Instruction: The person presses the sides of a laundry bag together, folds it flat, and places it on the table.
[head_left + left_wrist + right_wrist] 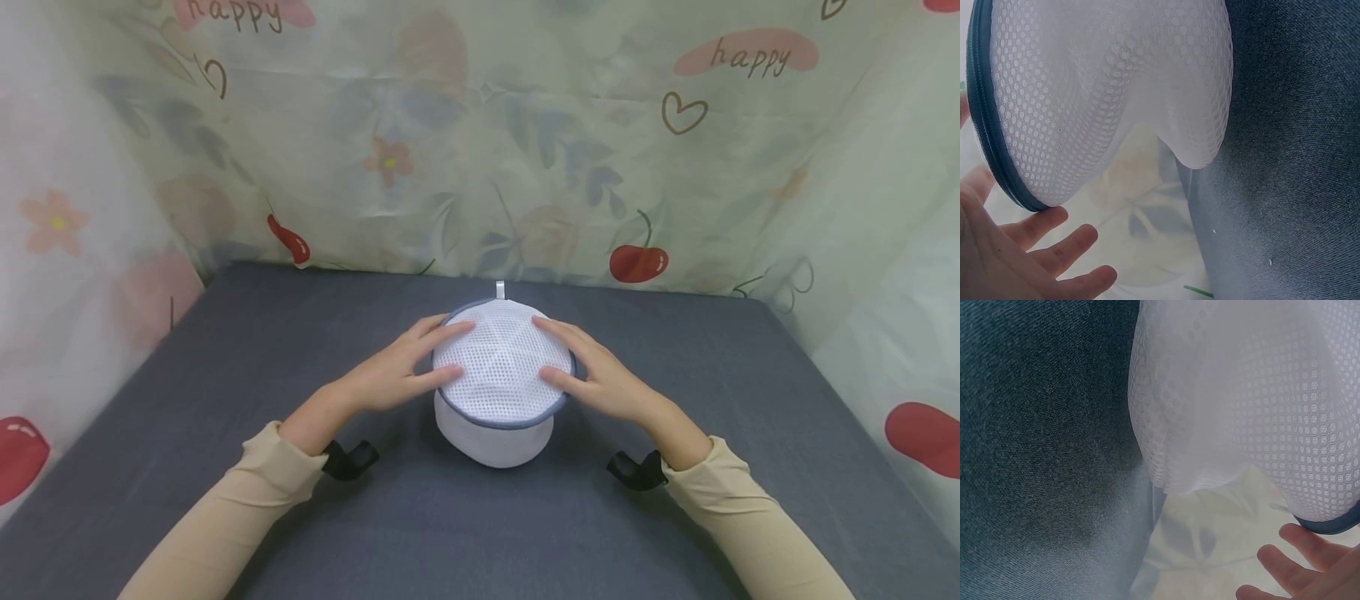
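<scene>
Apparently steadying the white mesh bag (pixel 501 367) at centre of the head frame, between left hand (pixel 397 371) and right hand (pixel 606 379), spread and uncurled against it. Probably calls next for firming hold at the rim (pixel 501 425).

Wht mesh bag (pixel 501 371) prob. rests on dk-grey tbl (pixel 480 533).

"happy" (pixel 750 57) can be read on the patterned backdrop cloth (pixel 315 125), done in thin brown lowercase script over a pink blotch (pixel 686 65) at upper right in the head view. The same word is repeated at upper left, over another pink blotch (pixel 300 12), with its top slightly cut off by the picture edge.
</scene>
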`<state>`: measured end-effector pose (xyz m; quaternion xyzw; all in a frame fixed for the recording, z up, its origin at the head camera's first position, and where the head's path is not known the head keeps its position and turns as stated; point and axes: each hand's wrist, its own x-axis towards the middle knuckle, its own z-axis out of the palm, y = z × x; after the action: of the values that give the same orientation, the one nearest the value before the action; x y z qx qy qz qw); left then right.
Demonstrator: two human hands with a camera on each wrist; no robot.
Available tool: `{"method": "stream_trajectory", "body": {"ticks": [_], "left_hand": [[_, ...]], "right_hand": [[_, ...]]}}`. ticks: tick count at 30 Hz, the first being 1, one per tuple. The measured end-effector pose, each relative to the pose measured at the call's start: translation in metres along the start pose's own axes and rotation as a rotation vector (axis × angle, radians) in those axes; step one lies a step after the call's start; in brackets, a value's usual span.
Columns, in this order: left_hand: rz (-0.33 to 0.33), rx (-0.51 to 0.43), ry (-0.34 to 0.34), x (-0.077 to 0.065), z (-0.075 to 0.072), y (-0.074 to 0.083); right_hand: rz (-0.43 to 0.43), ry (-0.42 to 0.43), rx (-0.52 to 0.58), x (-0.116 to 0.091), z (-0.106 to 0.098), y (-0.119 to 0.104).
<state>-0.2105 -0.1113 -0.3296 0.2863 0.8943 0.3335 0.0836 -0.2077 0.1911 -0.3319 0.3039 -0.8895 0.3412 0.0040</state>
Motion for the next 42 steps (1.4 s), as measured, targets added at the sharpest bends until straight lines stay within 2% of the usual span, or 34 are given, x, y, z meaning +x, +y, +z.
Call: {"method": "stream_trajectory", "body": {"ticks": [25, 42], "left_hand": [[0.006, 0.007, 0.000, -0.0010, 0.0026, -0.0026], [0.008, 0.017, -0.002, -0.0006, 0.0056, -0.0052]], "right_hand": [[-0.004, -0.014, -0.008, -0.0006, 0.0024, 0.0018], [0.027, -0.033, -0.017, -0.0021, 0.0039, 0.0023]]}}
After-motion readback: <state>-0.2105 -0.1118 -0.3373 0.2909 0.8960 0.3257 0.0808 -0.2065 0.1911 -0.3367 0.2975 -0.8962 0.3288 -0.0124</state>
